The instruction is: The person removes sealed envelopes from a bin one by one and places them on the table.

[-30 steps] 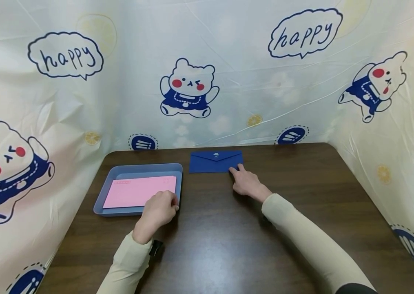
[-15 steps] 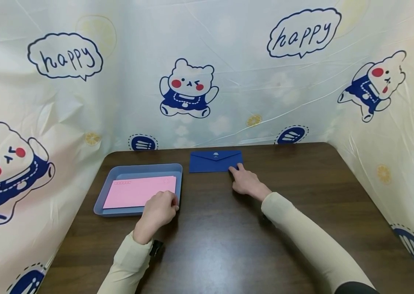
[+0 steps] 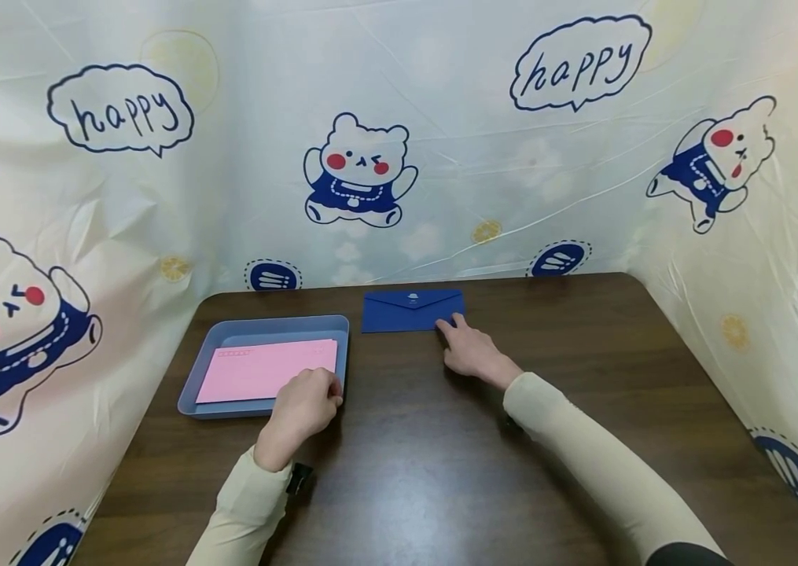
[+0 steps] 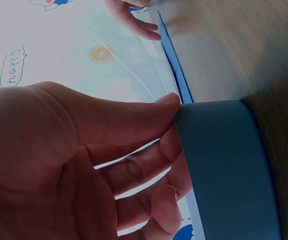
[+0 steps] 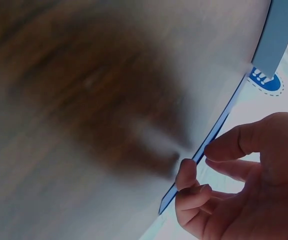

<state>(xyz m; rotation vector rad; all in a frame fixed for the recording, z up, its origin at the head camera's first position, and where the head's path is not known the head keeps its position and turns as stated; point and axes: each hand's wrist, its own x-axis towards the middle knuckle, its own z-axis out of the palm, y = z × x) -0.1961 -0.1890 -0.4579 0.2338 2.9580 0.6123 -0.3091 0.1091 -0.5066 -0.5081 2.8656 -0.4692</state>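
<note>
In the head view, a blue-grey tray point(image 3: 189, 389) lies on the left of the table with a pink envelope point(image 3: 257, 371) in it. My left hand point(image 3: 304, 405) is at the tray's front right corner, fingers curled. The left wrist view shows the thumb point(image 4: 134, 117) right at the tray's rim; the fingertips are hidden behind its wall. Further back lies a dark blue envelope point(image 3: 402, 316), flap side up. My right hand point(image 3: 471, 351) rests thumb and index fingertips on its front right corner. Up close, the right hand's fingers point(image 5: 186, 175) are loosely bent at the envelope's edge.
A dark wooden table point(image 3: 399, 472) carries everything, its far edge just behind the blue envelope. Printed cloth point(image 3: 476, 173) with cartoon bears hangs at the back and both sides.
</note>
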